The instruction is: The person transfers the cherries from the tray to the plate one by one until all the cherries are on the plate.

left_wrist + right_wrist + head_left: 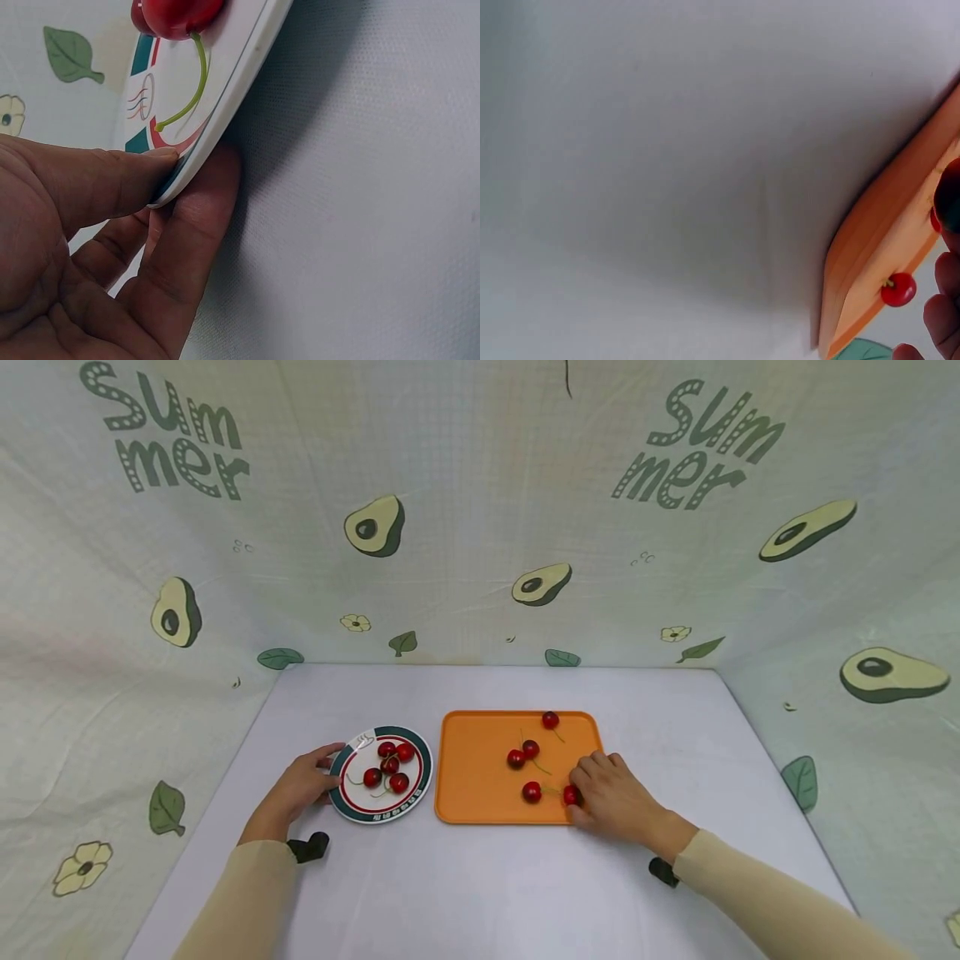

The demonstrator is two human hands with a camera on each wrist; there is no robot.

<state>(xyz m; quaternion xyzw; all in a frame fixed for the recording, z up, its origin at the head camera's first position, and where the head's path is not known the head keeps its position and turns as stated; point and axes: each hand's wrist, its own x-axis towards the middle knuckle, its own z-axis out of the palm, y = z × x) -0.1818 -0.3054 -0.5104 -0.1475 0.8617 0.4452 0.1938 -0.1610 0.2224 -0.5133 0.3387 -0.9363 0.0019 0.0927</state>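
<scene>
My left hand [303, 783] pinches the rim of a white plate [345, 802] with a green band and red line, thumb on top and fingers beneath, as the left wrist view shows. Several red cherries [390, 766] with stems lie on that plate. Over the right edge of an orange tray [472, 768], my right hand [609, 795] holds a red cherry [572, 795] between thumb and fingers, partly covering it. More cherries sit on the tray, one [532, 792] just left of the hand and another [551, 720] at the back edge.
Plate and tray stand side by side on a white table [480, 893]. A pale cloth [465, 527] printed with avocados and leaves hangs behind and along both sides. Black straps with small devices [309, 847] are on the wrists.
</scene>
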